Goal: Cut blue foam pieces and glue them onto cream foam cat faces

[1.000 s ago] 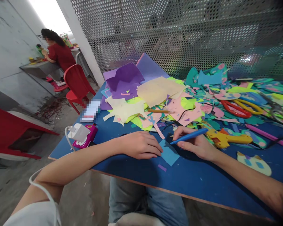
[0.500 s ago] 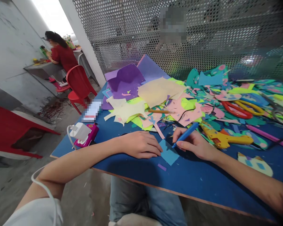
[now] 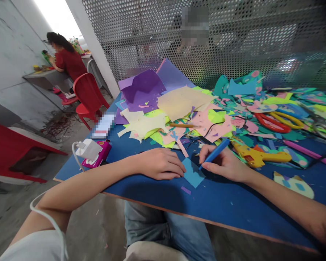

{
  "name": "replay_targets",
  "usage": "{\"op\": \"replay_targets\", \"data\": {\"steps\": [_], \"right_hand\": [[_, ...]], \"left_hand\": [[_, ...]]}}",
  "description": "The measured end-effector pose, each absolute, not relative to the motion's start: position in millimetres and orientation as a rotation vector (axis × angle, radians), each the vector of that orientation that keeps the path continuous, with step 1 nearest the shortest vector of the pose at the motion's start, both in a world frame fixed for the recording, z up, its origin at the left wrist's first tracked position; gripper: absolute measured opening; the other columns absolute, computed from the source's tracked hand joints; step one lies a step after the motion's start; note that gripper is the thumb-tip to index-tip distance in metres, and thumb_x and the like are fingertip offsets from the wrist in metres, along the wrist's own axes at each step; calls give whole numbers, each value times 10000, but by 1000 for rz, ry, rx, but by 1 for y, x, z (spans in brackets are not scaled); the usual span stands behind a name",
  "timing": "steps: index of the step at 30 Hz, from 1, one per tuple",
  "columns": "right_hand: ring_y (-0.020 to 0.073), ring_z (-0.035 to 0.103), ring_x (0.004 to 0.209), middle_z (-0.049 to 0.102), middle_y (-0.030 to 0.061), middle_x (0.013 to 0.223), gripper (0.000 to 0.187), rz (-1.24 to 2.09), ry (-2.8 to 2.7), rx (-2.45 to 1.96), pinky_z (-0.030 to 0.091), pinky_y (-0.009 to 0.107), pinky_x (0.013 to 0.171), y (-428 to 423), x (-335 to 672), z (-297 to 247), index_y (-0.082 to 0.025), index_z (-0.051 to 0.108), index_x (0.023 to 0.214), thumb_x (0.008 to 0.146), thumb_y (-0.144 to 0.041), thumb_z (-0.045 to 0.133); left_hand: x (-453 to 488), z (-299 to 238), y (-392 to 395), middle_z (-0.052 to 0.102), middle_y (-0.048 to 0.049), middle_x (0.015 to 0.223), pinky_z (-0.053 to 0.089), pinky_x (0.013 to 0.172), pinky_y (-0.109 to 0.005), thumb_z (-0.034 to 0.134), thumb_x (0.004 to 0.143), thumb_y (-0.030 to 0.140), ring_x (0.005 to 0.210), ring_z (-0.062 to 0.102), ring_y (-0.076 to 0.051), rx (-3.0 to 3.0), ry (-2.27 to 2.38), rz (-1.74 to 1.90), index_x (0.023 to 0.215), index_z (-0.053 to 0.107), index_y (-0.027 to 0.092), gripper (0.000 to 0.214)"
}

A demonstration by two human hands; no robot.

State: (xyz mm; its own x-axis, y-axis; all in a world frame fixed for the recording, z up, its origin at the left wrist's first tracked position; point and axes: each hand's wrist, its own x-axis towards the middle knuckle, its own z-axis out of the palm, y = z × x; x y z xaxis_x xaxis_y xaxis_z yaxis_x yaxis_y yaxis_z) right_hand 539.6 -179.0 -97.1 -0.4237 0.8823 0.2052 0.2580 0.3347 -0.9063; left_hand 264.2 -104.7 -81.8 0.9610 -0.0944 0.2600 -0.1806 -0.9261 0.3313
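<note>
My left hand [image 3: 160, 164] lies palm down on the blue table [image 3: 228, 206], its fingertips pressing the left edge of a small light-blue foam piece [image 3: 193, 174]. My right hand [image 3: 223, 164] is closed around a blue pen [image 3: 214, 153], whose tip touches the upper right edge of that foam piece. A small purple scrap [image 3: 186, 190] lies just in front of the piece.
Behind the hands lie heaps of coloured foam scraps [image 3: 184, 105], a pencil [image 3: 182, 125], a yellow glue gun [image 3: 258, 155], red and yellow scissors [image 3: 277, 122] and a cat-shaped cutout [image 3: 293, 184]. A white charger on a pink device [image 3: 93, 151] sits at the table's left. A person in red [image 3: 67, 61] sits far left by red chairs [image 3: 88, 96].
The pen has tilted from nearly flat to more upright, its tip staying on the foam piece. My left hand has kept its hold.
</note>
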Motion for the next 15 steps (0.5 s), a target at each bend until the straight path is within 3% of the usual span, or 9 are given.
{"op": "replay_targets", "data": {"steps": [15], "right_hand": [[118, 508, 568, 575, 5, 675, 278, 1105, -1882, -1044, 393, 243, 509, -180, 539, -96, -195, 644, 808, 924, -443, 690]], "left_hand": [[266, -80, -100, 791, -118, 1117, 554, 1015, -327, 578, 1014, 263, 1081, 722, -188, 2548, -30, 599, 1140, 738, 179, 221]]}}
